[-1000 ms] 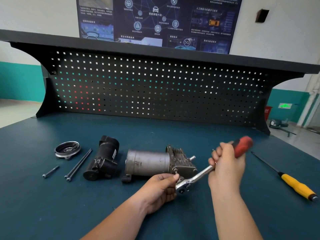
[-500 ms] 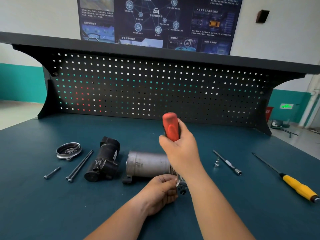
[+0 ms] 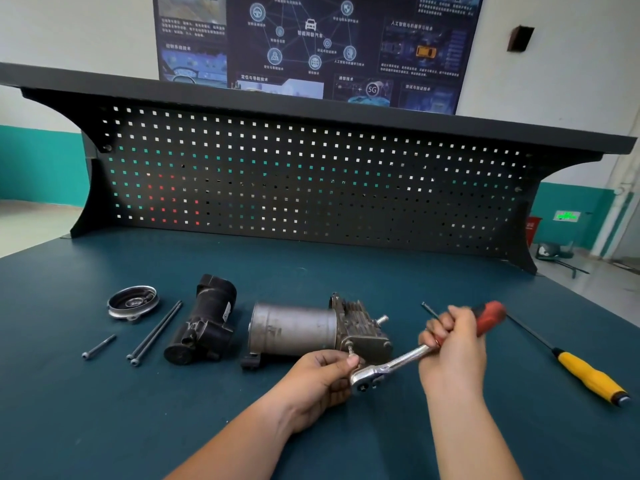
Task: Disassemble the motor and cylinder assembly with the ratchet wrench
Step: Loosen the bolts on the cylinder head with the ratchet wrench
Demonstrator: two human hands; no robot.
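Two hands are working at the near right end of the motor and cylinder assembly (image 3: 311,330), which is lying on its side on the workbench (image 3: 104,410), long axis running left to right, round can end pointing left toward the black housing (image 3: 204,327), finned block end pointing right. Right hand (image 3: 453,344) is wrapping all fingers tight around the red handle of the ratchet wrench (image 3: 398,365), which is slanting up and to the right from the assembly. Left hand (image 3: 318,379) is pinching thumb and forefinger together at the wrench head, just at the assembly's near corner.

Risks, as judged:
- Assembly is sitting unclamped; a hard pull could be rolling or skidding it.
- Socket could be slipping off the bolt, catching the left fingertips.
- Loosened bolt could be dropping and rolling off, away from the two long bolts (image 3: 154,332) and short bolt (image 3: 98,347) left of the assembly.
- Yellow screwdriver (image 3: 588,375), well right of the assembly, is lying within the handle's swing side.
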